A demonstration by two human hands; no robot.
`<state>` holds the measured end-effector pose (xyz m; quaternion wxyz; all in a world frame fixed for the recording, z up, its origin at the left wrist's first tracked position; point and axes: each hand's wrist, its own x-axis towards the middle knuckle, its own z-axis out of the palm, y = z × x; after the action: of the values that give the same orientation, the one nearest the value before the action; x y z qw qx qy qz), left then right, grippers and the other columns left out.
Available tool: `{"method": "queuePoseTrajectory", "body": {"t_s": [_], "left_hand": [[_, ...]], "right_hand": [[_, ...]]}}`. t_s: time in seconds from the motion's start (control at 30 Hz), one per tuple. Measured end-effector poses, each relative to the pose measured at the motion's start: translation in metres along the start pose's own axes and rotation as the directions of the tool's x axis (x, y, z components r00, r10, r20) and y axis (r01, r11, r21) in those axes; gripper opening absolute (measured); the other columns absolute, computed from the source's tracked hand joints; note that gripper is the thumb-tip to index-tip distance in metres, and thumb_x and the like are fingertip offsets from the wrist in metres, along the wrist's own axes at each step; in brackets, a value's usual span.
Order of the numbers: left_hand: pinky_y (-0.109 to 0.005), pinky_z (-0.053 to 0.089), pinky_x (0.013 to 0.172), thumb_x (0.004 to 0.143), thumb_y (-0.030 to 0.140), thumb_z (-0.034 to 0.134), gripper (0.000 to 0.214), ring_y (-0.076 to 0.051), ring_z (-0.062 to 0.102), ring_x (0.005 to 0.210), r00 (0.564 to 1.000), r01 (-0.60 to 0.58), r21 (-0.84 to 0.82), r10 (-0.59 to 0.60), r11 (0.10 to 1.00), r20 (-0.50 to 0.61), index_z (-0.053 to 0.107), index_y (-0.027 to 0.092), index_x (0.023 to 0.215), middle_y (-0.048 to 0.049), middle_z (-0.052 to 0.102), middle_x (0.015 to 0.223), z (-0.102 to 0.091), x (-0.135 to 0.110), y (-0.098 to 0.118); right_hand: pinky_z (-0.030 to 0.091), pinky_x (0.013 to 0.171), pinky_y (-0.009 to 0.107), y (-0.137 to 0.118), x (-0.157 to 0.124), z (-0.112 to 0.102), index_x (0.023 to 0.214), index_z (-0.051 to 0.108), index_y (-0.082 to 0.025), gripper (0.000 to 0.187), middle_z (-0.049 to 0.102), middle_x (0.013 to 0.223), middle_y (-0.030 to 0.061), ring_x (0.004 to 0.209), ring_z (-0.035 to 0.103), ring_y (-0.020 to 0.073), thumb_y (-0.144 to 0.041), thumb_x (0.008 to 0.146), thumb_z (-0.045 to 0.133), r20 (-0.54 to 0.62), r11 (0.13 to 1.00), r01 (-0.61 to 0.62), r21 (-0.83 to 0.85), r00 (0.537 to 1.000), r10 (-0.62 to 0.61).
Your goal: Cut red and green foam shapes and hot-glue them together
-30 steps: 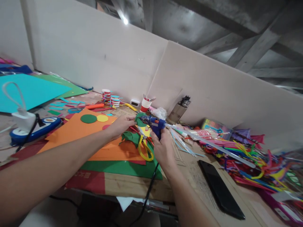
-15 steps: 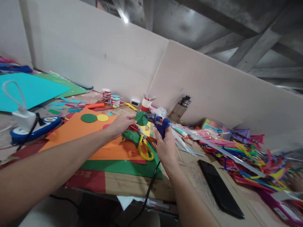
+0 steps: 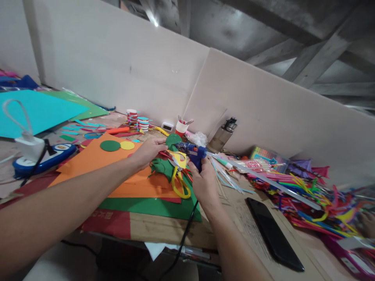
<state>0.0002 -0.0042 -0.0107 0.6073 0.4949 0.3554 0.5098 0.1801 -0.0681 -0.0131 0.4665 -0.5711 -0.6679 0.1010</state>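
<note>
Between the fingers of my left hand (image 3: 152, 150) is the edge of a green paper circle (image 3: 173, 141), held up above the table. My right hand (image 3: 205, 177) grips a blue hot glue gun (image 3: 195, 152) by its handle. Its nozzle reaches the circle's right side; whether it touches, I cannot tell. A long clear glue stick (image 3: 263, 179) sticks out of the gun's back. Below my hands are yellow-handled scissors (image 3: 179, 187), green paper scraps (image 3: 162, 168) and an orange sheet (image 3: 117, 175). A green circle (image 3: 109, 146) and a yellow circle (image 3: 127, 145) lie on that sheet.
A black phone (image 3: 272, 234) lies at the right, beside a heap of coloured pipe cleaners (image 3: 304, 203). Behind stand a red and white cup (image 3: 181, 127), striped rolls (image 3: 142, 124) and a bottle (image 3: 223, 134). A blue power strip (image 3: 47, 158) is at the left.
My left hand and the green circle have shifted slightly left and up. The glue gun has moved a little left with my right hand, its nozzle still at the circle.
</note>
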Motion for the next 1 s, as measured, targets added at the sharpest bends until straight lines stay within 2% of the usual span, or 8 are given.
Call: {"method": "queuePoseTrajectory", "body": {"t_s": [0.2,0.33,0.47,0.67,0.87,1.0], "left_hand": [[-0.019,0.050,0.050,0.075,0.007,0.055,0.021,-0.013,0.067,0.058,0.998,-0.058,-0.012,0.057,0.998,-0.024,0.068,0.010,0.091,-0.0058,0.068,0.073,-0.0028,0.0024,0.0025],[-0.019,0.051,0.050,0.076,0.008,0.055,0.019,-0.013,0.067,0.059,0.997,-0.070,-0.032,0.068,0.997,-0.037,0.067,0.010,0.090,-0.0061,0.067,0.071,-0.0063,0.0052,0.0005],[-0.020,0.051,0.051,0.077,0.008,0.055,0.018,-0.013,0.067,0.059,0.997,-0.068,-0.061,0.066,0.996,-0.040,0.067,0.009,0.090,-0.0074,0.069,0.074,-0.0073,0.0058,-0.0001],[-0.020,0.050,0.051,0.077,0.006,0.054,0.017,-0.013,0.067,0.057,0.998,-0.051,-0.075,0.049,0.996,-0.032,0.065,0.010,0.089,-0.0047,0.067,0.070,-0.0041,0.0024,0.0034],[-0.020,0.050,0.052,0.076,0.007,0.056,0.009,-0.014,0.068,0.060,0.999,-0.027,-0.059,0.025,0.998,-0.024,0.064,0.012,0.077,-0.0036,0.066,0.068,-0.0003,0.0003,0.0028],[-0.019,0.048,0.050,0.076,0.008,0.056,0.014,-0.014,0.068,0.061,1.000,0.011,-0.030,-0.010,0.999,0.023,0.068,0.011,0.083,-0.0071,0.070,0.077,0.0011,0.0000,0.0007]], "right_hand": [[0.045,0.084,0.038,-0.0022,-0.0006,-0.0018,0.116,0.060,-0.018,0.034,0.069,0.110,0.0105,0.097,0.062,0.0262,-0.033,0.087,0.053,0.039,1.000,0.003,-0.012,0.999,-0.002],[0.045,0.086,0.038,-0.0039,0.0001,-0.0041,0.118,0.060,-0.018,0.036,0.068,0.111,0.0104,0.101,0.062,0.0266,-0.037,0.088,0.052,0.018,1.000,-0.027,0.004,0.999,0.027],[0.045,0.085,0.038,-0.0042,0.0008,-0.0057,0.116,0.061,-0.018,0.035,0.069,0.108,0.0107,0.099,0.062,0.0271,-0.037,0.089,0.051,-0.011,0.999,-0.039,-0.012,0.999,0.039],[0.045,0.081,0.036,-0.0047,-0.0015,-0.0033,0.115,0.061,-0.018,0.033,0.069,0.107,0.0104,0.094,0.063,0.0257,-0.034,0.088,0.053,0.025,1.000,0.002,-0.031,1.000,-0.001],[0.046,0.077,0.033,-0.0068,-0.0041,0.0003,0.111,0.063,-0.018,0.029,0.070,0.102,0.0094,0.090,0.063,0.0244,-0.032,0.087,0.054,0.039,0.999,0.035,-0.015,0.999,-0.034],[0.046,0.077,0.034,-0.0062,-0.0043,0.0018,0.114,0.062,-0.017,0.032,0.069,0.102,0.0099,0.090,0.063,0.0249,-0.032,0.087,0.054,0.029,1.000,0.020,-0.013,0.999,-0.020]]}}
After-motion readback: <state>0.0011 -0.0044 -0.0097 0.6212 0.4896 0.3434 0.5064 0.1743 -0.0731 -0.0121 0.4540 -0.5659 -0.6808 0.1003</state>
